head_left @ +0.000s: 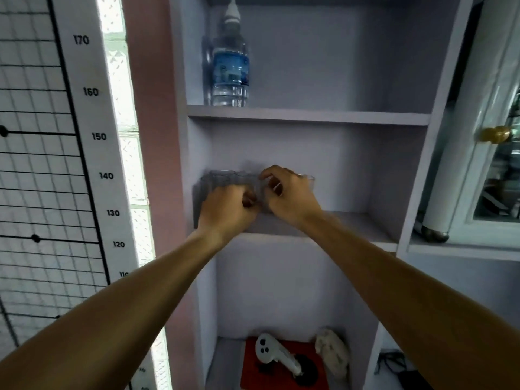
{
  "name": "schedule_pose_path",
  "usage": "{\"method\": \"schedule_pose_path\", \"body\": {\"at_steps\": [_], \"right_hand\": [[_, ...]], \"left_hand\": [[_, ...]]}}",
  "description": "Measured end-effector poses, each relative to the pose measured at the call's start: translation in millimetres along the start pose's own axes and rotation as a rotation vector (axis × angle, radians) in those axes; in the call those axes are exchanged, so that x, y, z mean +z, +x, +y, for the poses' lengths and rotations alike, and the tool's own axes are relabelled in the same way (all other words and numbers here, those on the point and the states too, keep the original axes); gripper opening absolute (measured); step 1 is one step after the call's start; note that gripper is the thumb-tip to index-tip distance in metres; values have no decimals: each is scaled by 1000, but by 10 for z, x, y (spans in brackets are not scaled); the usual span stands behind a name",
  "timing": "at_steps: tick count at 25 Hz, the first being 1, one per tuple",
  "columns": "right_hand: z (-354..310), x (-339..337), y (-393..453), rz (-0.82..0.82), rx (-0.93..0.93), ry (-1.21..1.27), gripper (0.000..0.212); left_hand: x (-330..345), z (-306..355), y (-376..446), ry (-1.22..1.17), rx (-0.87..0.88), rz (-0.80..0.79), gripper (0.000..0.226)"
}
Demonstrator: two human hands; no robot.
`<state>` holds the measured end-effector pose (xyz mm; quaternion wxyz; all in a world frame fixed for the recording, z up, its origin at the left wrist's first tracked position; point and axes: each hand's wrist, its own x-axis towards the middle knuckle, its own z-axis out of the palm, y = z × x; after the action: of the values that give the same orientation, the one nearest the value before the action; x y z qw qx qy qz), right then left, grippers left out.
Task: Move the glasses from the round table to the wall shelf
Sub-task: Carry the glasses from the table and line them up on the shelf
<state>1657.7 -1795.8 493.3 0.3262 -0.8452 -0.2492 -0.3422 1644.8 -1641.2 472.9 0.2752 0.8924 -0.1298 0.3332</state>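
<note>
Both arms reach into the middle compartment of the pale wall shelf (351,223). Several clear glasses (222,180) stand blurred in a row at the shelf's left and back. My left hand (228,209) is curled around a glass low at the left. My right hand (289,198) wraps a clear glass (308,181) whose rim shows past the knuckles. Both hands touch each other over the shelf board. The round table is out of view.
A water bottle (230,63) stands on the upper shelf at the left. Below, a white controller (270,356) lies on a red mat beside a pale object. A height chart (92,136) hangs left; a glass cabinet door with a brass knob (495,133) is right.
</note>
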Motion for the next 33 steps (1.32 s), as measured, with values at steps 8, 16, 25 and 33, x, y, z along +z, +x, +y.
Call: {"method": "schedule_pose_path", "body": {"at_steps": [8,16,25,33], "right_hand": [[-363,453,205,-344,64,130,25],[-109,-145,-134,-151,99,88,10],[374,-861,-476,-65,338,-12,11],[499,-913,-462,12,529,58,42]], "left_hand": [[-367,-306,-208,139,65,88,11],[-46,58,-172,-16,87,94,41],[573,811,-68,-199,122,-41,37],[768,829,73,-135,62,-69,37]]}}
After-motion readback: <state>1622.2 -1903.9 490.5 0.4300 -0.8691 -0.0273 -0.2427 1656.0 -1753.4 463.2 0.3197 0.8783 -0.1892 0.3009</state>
